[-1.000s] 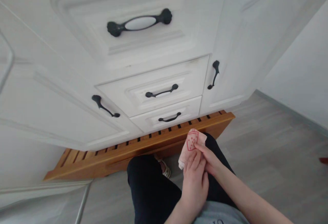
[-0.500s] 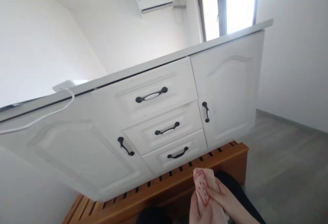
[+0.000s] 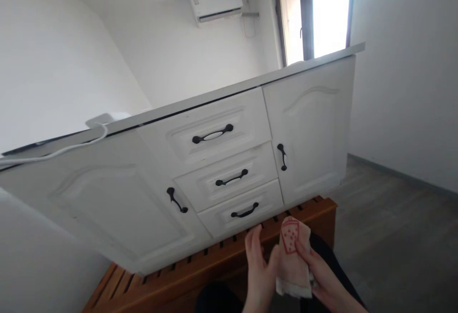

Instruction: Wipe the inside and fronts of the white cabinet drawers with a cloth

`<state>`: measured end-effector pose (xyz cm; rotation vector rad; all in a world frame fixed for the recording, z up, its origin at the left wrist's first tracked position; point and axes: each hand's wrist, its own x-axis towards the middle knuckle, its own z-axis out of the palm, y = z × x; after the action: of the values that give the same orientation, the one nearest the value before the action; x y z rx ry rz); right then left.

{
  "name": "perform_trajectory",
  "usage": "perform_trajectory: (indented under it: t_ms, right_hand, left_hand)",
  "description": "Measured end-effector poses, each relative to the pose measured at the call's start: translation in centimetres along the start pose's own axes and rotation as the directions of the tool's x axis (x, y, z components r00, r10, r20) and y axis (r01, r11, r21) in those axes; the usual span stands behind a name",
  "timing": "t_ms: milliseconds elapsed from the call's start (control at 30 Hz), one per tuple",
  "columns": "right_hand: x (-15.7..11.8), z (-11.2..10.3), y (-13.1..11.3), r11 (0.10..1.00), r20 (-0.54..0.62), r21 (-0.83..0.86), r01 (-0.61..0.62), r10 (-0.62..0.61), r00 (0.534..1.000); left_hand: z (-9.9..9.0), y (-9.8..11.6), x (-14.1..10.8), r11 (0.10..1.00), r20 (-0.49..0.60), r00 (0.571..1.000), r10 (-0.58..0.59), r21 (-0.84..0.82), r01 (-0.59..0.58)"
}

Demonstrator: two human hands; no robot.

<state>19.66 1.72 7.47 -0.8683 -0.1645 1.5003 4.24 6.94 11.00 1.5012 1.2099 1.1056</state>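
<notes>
A folded cloth, pale pink with a red strawberry-like print, hangs from my right hand at the bottom of the view. The thumb of that hand presses on the cloth's front and the other fingers are behind it. Left of the cloth, my left hand has its fingers stretched up and its thumb apart, holding nothing. The left thumb is close beside the cloth's edge; I cannot tell whether it touches. Both hands are over my lap, in front of the wooden slatted bench.
Beyond the bench stands a white cabinet with black-handled doors and drawers. A white cable hangs over its top edge at the left from a pale box. An air conditioner and a window are behind. Grey floor lies right.
My left hand has let go of the cloth and moved left, its fingers opening. The right hand still holds the cloth, which is now more fully visible. The view has shifted slightly.
</notes>
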Motion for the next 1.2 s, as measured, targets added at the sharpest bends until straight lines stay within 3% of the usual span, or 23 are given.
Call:
perform_trajectory:
  t_ms: [67,100,200,333,433,500,600,800,933,1033,1133,1200]
  right_hand:
    - [0.2,0.0,-1.5,0.998,-0.039,-0.049,0.028,-0.03,0.999]
    - [0.1,0.2,-2.3,0.997,-0.032,-0.072,0.031,-0.033,0.999]
    - [-0.7,1.7,-4.1,0.995,0.066,-0.095,0.02,-0.014,0.998]
    - [-0.8,3.4,-4.4,0.98,0.174,-0.162,0.116,-0.087,0.981]
    - [0.2,3.1,-3.7,0.921,0.166,-0.32,0.223,-0.177,0.97]
    - [1.0,2.5,-3.2,0.881,0.168,-0.405,0.243,-0.19,0.967]
    - [1.8,1.9,-2.6,0.851,0.177,-0.459,0.254,-0.192,0.965]
    - [2.1,2.5,-2.4,0.815,0.137,-0.501,0.29,-0.256,0.957]
    - [1.0,3.7,-2.9,0.822,0.134,-0.504,0.264,-0.227,0.964]
    - [-0.2,4.7,-3.5,0.827,0.186,-0.509,0.238,-0.164,0.969]
    - [-0.8,5.0,-4.1,0.79,0.257,-0.551,0.271,-0.148,0.955]
    - [-0.7,4.8,-4.2,0.802,0.283,-0.531,0.274,-0.137,0.949]
  left_hand:
    - [-1.3,1.7,3.1,0.989,-0.13,0.982,0.133,0.08,-0.123]
    - [-1.8,2.5,4.4,0.991,-0.144,0.982,0.126,0.057,-0.119]
    - [-1.6,4.1,6.0,0.997,-0.018,0.997,0.077,-0.028,-0.077]
    - [1.1,4.1,3.0,0.985,0.203,0.979,-0.002,-0.171,0.038]
    - [2.5,3.2,0.7,0.927,0.234,0.966,-0.108,-0.328,0.183]
    - [2.6,2.5,0.3,0.915,0.213,0.97,-0.113,-0.359,0.185]
    - [2.2,1.5,1.0,0.882,0.187,0.97,-0.156,-0.416,0.222]
    - [1.2,0.6,1.9,0.712,0.216,0.937,-0.273,-0.61,0.348]
    - [0.4,1.3,1.5,0.668,0.276,0.912,-0.304,-0.621,0.41]
    - [-0.4,2.1,1.2,0.576,0.336,0.877,-0.343,-0.662,0.479]
    - [-1.2,2.8,1.1,0.51,0.331,0.872,-0.359,-0.713,0.481]
    - [-1.7,3.4,1.3,0.423,0.407,0.832,-0.378,-0.723,0.546]
